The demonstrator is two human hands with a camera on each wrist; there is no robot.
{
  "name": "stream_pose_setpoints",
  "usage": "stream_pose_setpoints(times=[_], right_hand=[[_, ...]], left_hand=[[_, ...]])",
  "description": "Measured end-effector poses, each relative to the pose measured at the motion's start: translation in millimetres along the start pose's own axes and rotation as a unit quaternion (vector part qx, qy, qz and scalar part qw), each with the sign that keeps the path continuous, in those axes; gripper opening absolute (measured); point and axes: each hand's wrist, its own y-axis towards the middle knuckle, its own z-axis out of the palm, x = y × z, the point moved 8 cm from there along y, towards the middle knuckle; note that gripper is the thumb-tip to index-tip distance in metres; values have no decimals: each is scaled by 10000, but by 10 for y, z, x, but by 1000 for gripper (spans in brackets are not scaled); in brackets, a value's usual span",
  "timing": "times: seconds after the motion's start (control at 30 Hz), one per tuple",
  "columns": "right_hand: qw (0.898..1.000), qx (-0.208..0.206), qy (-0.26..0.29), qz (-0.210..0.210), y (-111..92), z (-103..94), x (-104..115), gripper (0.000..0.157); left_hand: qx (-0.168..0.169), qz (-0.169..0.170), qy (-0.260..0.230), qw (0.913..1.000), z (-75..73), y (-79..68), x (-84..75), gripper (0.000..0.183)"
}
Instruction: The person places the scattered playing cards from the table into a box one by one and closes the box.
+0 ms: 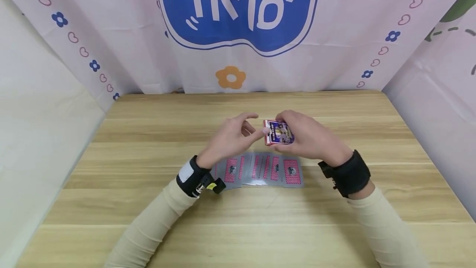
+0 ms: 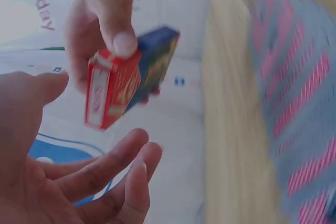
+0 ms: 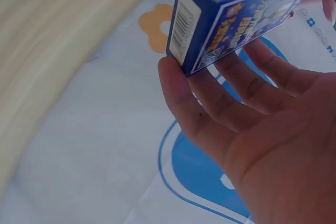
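So the small red-and-blue cardboard box (image 1: 279, 132) with a colourful printed face is up off the table, in the right hand (image 1: 308, 137) — thumb and fingers gripping its sides. Its red end, with a white panel, points at the left hand (image 1: 235, 136), and the right wrist view shows a white barcode label (image 3: 186, 26) on the blue end. Left hand's fingers are spread and loosely bent, holding nothing, thumb right near the red end. Nearer the person there's an overlapping row of grey playing cards with pinkish-red patterned panels (image 1: 256, 169), lying on the light wood-grain table (image 1: 238, 230). Both wrists have black straps (image 1: 349, 175) over beige sleeves (image 1: 156, 222). Behind it all hangs a white curtain (image 1: 130, 53) — big blue emblem (image 1: 241, 36), orange flower (image 1: 222, 78), little hearts.
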Motion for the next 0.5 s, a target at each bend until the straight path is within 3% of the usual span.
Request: stream_pose_setpoints(times=[0.13, 0.23, 0.5], right_hand=[[9989, -150, -330, -294, -16, -24, 127, 65], [9975, -237, -468, -469, -23, -31, 184, 66], [9967, -239, -529, -575, -43, -17, 216, 68]], left_hand=[[35, -252, -876, 9958, 44, -17, -1, 68], [69, -322, -1235, 9918, 60, -21, -12, 64], [219, -178, -1387, 9899, 87, -41, -82, 57]])
